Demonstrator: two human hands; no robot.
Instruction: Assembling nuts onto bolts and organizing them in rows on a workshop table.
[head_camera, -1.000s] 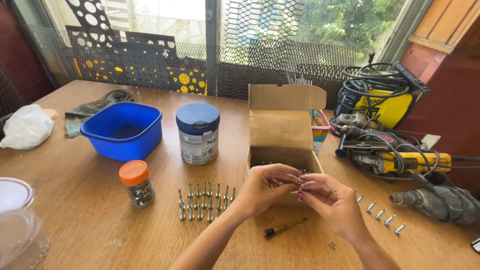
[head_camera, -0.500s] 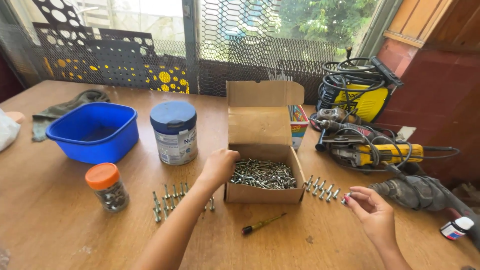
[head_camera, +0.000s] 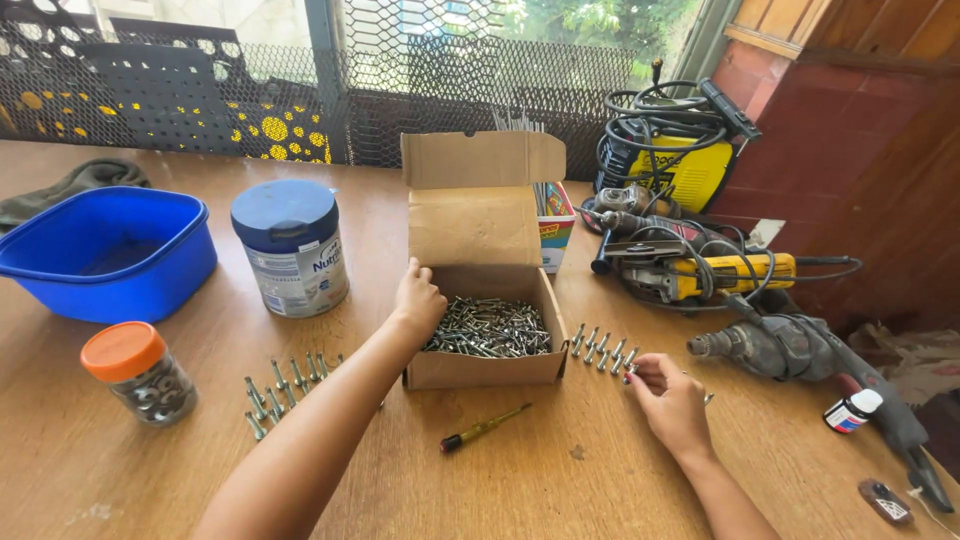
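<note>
An open cardboard box (head_camera: 478, 368) full of loose bolts (head_camera: 490, 326) stands mid-table. My left hand (head_camera: 417, 300) rests on the box's left rim, fingers curled over the edge by the bolts. My right hand (head_camera: 668, 398) lies on the table to the right of the box, fingertips pinched on a bolt at the near end of a row of bolts (head_camera: 603, 349) laid side by side. Another group of bolts (head_camera: 285, 382) lies left of the box, under my left forearm.
A small screwdriver (head_camera: 483, 428) lies in front of the box. A blue tub (head_camera: 105, 254), a blue-lidded tin (head_camera: 291, 247) and an orange-lidded jar (head_camera: 138, 372) stand at the left. Power tools (head_camera: 700, 272), a drill (head_camera: 800, 350) and coiled cable crowd the right.
My hands have parted: the left went to the box's left rim, the right moved out and down to the row of bolts on the right. The view shifted right.
</note>
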